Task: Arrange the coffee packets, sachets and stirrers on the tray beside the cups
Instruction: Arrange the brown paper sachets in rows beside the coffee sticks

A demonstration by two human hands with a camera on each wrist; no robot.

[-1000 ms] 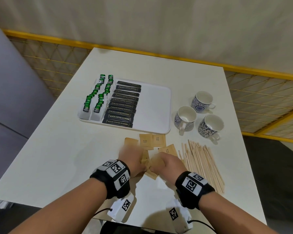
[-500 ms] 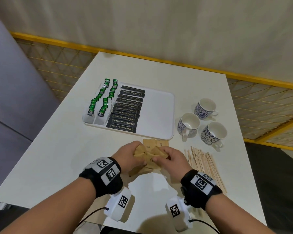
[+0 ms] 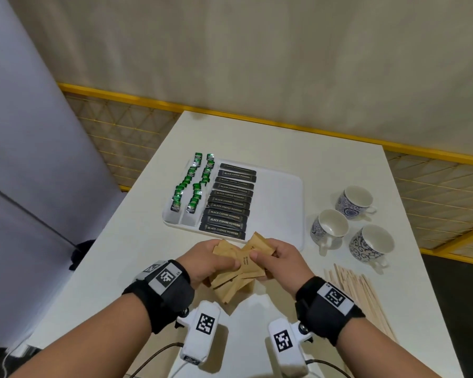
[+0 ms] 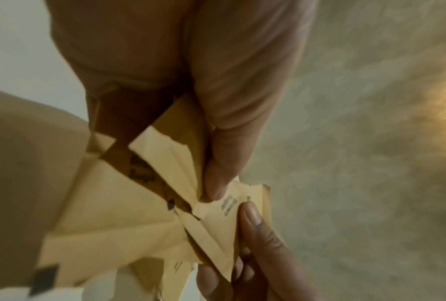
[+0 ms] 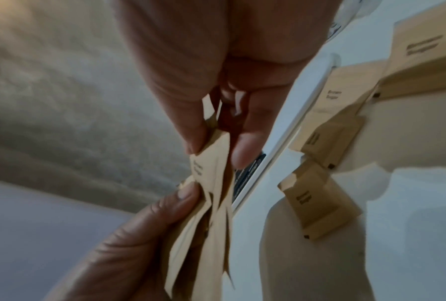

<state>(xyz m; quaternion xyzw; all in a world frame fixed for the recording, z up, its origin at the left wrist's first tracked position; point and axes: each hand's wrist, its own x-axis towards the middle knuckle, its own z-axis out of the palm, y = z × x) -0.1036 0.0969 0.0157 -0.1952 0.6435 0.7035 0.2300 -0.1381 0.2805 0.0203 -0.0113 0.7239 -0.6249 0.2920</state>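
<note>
The brown sugar sachets (image 3: 239,264) sit bunched between your two hands, just above the table. Your left hand (image 3: 208,261) and right hand (image 3: 280,261) both pinch them tight. Tap the edges even, then lay them on the tray (image 3: 280,203) just past your fingers.

— The sachets (image 3: 243,264) held between both hands are kraft brown with dark print; the packets (image 3: 230,199) on the white tray (image 3: 280,203) are black with pale lettering.

— And along the tray's left edge?

— Small green sachets (image 3: 191,184) with white marks; the cups (image 3: 352,225) are white inside, blue-and-white patterned outside; the stirrers (image 3: 363,296) near the table's (image 3: 284,143) right edge are pale wood; the table is white.
</note>
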